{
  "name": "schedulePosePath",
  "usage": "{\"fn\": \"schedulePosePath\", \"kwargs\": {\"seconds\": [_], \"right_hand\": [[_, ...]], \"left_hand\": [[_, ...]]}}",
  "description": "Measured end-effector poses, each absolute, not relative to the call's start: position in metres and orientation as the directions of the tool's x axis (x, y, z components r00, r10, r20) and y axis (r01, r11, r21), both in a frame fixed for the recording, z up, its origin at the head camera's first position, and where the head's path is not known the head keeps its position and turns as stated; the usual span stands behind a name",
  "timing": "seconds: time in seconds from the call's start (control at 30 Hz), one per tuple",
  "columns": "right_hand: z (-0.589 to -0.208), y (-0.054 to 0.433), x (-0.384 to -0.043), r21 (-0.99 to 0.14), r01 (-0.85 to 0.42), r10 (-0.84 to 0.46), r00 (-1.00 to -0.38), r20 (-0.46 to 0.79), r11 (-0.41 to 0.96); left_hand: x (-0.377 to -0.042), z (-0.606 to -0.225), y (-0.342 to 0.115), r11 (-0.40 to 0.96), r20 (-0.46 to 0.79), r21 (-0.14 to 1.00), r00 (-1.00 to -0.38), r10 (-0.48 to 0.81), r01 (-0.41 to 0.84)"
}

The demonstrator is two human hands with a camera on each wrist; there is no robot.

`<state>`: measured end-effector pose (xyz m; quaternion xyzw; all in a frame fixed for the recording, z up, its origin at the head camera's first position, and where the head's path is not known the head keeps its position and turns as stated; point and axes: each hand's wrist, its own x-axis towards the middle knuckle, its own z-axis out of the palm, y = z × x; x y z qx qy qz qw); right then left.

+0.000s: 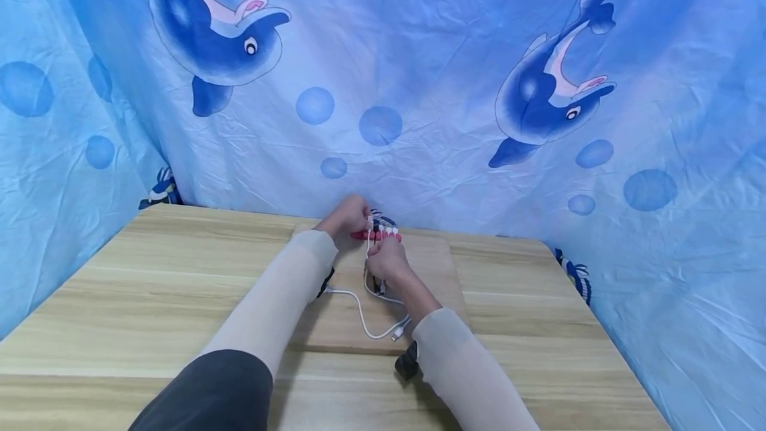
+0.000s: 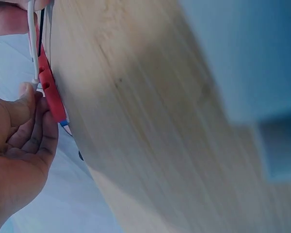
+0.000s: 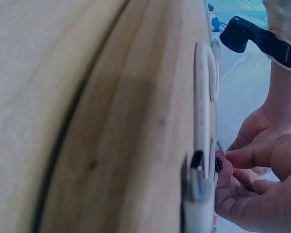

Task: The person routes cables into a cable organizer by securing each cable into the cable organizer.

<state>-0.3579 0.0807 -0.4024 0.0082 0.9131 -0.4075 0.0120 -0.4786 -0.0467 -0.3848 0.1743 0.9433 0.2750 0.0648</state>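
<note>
Near the board's far edge, a red slotted cable holder (image 1: 357,235) has several white and black cable ends along it. My left hand (image 1: 352,213) is at its left end, and in the left wrist view the thumb and fingers pinch the end of a white cable (image 2: 33,53) beside the red cable holder (image 2: 52,94). From the near side my right hand (image 1: 389,259) grips the holder. In the right wrist view that right hand (image 3: 262,189) has its thumb and fingers closed together by a dark connector (image 3: 219,164); its fingertips partly hide the holder.
A loose white cable (image 1: 363,324) curls over the wooden board (image 1: 443,285), its plug (image 1: 398,332) by my right wrist. The board lies on a wood-grain table (image 1: 149,324). Blue dolphin-print cloth (image 1: 419,171) hangs behind and at both sides.
</note>
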Motion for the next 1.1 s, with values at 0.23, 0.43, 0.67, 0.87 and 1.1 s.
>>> {"fn": "schedulePosePath", "kwargs": {"seconds": [0.23, 0.43, 0.67, 0.87, 1.1], "right_hand": [[-0.4014, 0.0818, -0.3609, -0.753, 0.039, -0.005, -0.998, -0.055, 0.657], [-0.4004, 0.0826, -0.3626, -0.771, 0.050, -0.019, -0.997, -0.080, 0.635], [-0.4038, 0.0828, -0.3658, -0.778, 0.011, -0.048, -0.998, -0.052, 0.629], [-0.4027, 0.0811, -0.3657, -0.782, 0.022, -0.044, -0.997, -0.063, 0.622], [-0.3989, 0.0803, -0.3652, -0.761, 0.049, -0.009, -0.997, -0.072, 0.647]], "left_hand": [[-0.4762, -0.3800, -0.0418, 0.814, -0.058, 0.528, -0.946, 0.319, 0.242], [-0.4773, -0.3813, -0.0397, 0.823, -0.078, 0.528, -0.953, 0.293, 0.209], [-0.4804, -0.3848, -0.0430, 0.822, -0.073, 0.531, -0.956, 0.285, 0.204], [-0.4822, -0.3850, -0.0436, 0.829, -0.128, 0.542, -0.961, 0.245, 0.139], [-0.4839, -0.3822, -0.0397, 0.854, -0.112, 0.494, -0.962, 0.250, 0.164]]}}
